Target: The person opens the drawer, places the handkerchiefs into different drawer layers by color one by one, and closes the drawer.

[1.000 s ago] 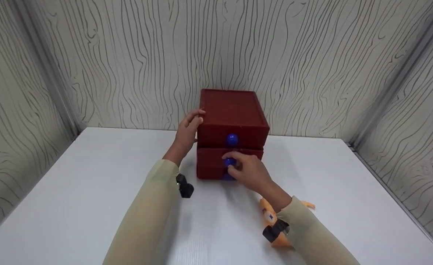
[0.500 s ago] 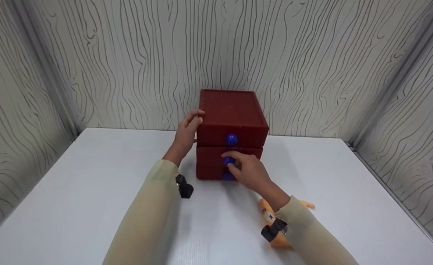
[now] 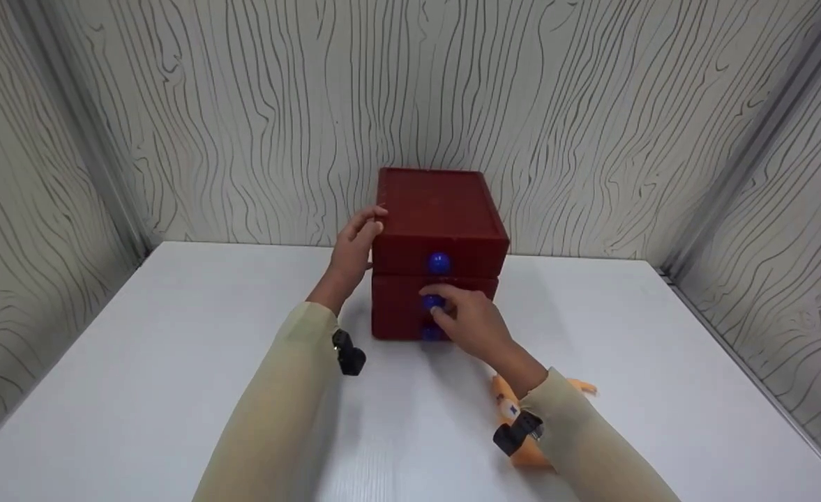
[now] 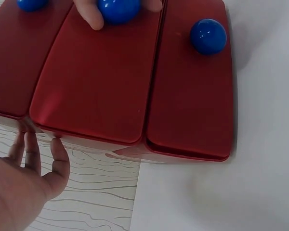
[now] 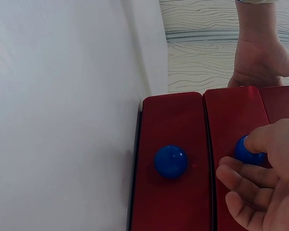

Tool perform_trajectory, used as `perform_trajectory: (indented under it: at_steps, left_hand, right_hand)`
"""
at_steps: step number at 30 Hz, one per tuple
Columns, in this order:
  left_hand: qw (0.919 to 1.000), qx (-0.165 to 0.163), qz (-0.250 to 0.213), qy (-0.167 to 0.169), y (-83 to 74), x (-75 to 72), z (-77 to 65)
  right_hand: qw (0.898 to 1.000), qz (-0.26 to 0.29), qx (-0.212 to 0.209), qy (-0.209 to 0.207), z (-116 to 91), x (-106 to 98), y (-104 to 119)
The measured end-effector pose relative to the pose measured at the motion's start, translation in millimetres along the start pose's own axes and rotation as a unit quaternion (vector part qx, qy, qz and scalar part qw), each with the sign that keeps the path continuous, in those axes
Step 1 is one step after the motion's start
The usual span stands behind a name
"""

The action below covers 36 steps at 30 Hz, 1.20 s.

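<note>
A dark red drawer unit (image 3: 441,202) with three fronts and round blue knobs stands near the back wall. My left hand (image 3: 349,258) rests against its left side, fingertips at the upper left edge; in the left wrist view its fingers (image 4: 60,159) bend loosely at the side. My right hand (image 3: 478,324) pinches the middle drawer's blue knob (image 5: 245,153) between thumb and index finger, the other fingers loosely curled below. The top knob (image 3: 439,263) and bottom knob (image 5: 171,161) are untouched. The middle front (image 4: 94,77) sits close to level with its neighbours.
An orange item (image 3: 532,457) with a round white patch lies on the white table (image 3: 173,390), partly hidden under my right forearm. Wood-grain patterned panels (image 3: 298,118) stand behind and at both sides. Small black cameras (image 3: 518,432) are strapped to my wrists.
The right hand and middle knob have shifted slightly up in the head view, toward the unit, and the middle front sits further in. My left hand stays at the side.
</note>
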<state>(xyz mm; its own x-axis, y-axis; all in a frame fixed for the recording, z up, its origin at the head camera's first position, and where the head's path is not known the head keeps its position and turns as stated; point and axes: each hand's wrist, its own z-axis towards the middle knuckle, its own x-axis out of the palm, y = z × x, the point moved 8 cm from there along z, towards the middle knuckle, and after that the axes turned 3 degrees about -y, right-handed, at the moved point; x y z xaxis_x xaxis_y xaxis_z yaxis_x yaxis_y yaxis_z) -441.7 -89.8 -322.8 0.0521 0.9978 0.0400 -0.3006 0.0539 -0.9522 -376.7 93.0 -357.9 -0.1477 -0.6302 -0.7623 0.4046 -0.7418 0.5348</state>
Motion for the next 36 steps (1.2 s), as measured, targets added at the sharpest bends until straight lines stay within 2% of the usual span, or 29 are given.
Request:
perform_trajectory:
  at_steps: [9, 25, 36]
  left_hand:
    - [1.0, 0.003, 0.0, -0.005, 0.1, -0.2, 0.5]
    - [0.9999, -0.007, 0.007, -0.002, 0.6, -0.5, -0.3]
    - [1.0, -0.006, -0.002, -0.003, -0.2, 0.6, -0.7]
  right_hand:
    - [1.0, -0.004, 0.01, 0.002, 0.4, 1.2, -2.1]
    - [0.999, -0.044, -0.017, 0.001, 2.9, 2.3, 0.6]
    - [1.0, -0.008, 0.002, 0.017, 1.9, 5.1, -3.9]
